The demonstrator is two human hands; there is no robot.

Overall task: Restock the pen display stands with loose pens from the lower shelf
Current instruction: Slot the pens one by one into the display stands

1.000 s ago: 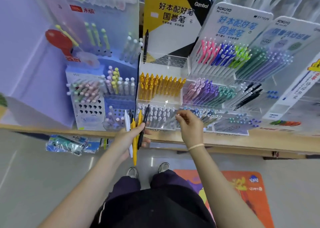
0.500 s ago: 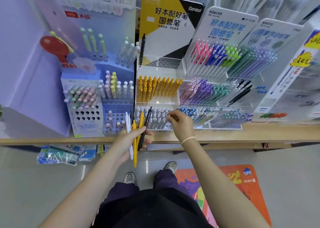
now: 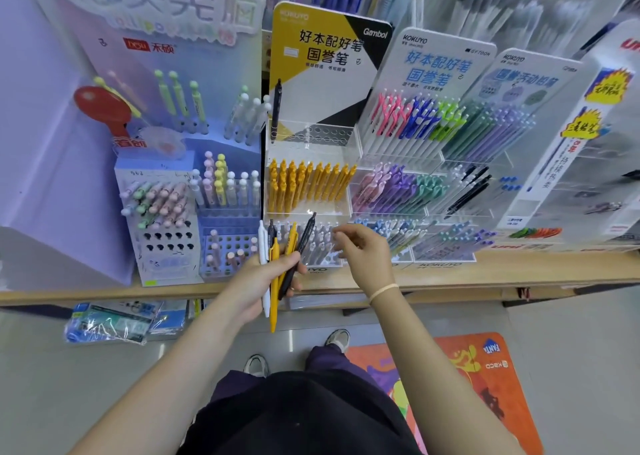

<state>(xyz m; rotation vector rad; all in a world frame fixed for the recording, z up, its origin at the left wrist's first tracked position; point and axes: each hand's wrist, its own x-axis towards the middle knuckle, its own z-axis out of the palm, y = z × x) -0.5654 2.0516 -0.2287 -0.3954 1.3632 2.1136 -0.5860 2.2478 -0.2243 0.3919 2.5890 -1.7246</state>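
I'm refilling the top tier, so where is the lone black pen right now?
In the head view, the lone black pen stands upright at the left end of the clear top tier, before the yellow Gambol sign and above the yellow pens.

My right hand has drawn back from the clear tray of grey-white pens it was reaching into; its fingers are now curled just above them, beside the bundle in my left hand.

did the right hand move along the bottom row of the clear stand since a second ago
Yes. The right hand slid left along the bottom row of white pens, toward the pens held in the left hand.
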